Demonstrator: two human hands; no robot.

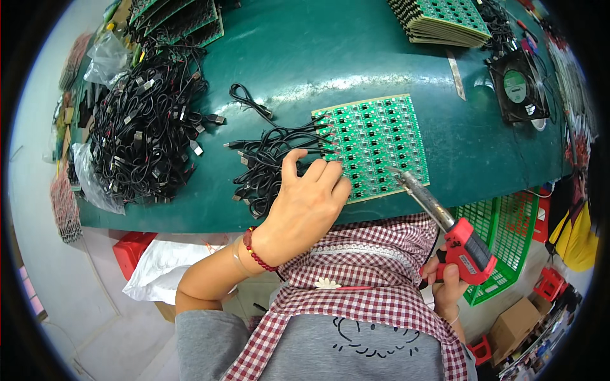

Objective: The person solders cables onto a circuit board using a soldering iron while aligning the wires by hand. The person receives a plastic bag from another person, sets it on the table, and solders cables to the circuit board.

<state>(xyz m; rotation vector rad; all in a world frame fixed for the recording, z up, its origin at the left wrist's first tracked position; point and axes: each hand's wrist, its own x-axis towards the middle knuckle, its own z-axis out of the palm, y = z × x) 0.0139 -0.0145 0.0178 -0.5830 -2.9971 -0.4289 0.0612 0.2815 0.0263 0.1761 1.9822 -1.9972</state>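
Open room behind the circuit board (378, 149), stretching across the green table (318, 51) toward a stack of boards (445, 22) at the far right. Room also on the right, as far as a metal strip (455, 75) and a fan (520, 86). Tighter on the left: crowded by a small bunch of cables (267, 168), then by a large heap of cables (143, 127). Just short of the table's near edge in front.

Lying flat, green and squarish, covered in rows of small black parts, with thin red wire ends along the left side. Curling the left hand (308, 202) over that side, with fingers (329, 176) bent and close together; cannot tell whether pinching a wire. Gripping a soldering iron (443, 218) by its red handle in the right hand (448, 286); angling its tip over the board's lower right part, contact unclear.
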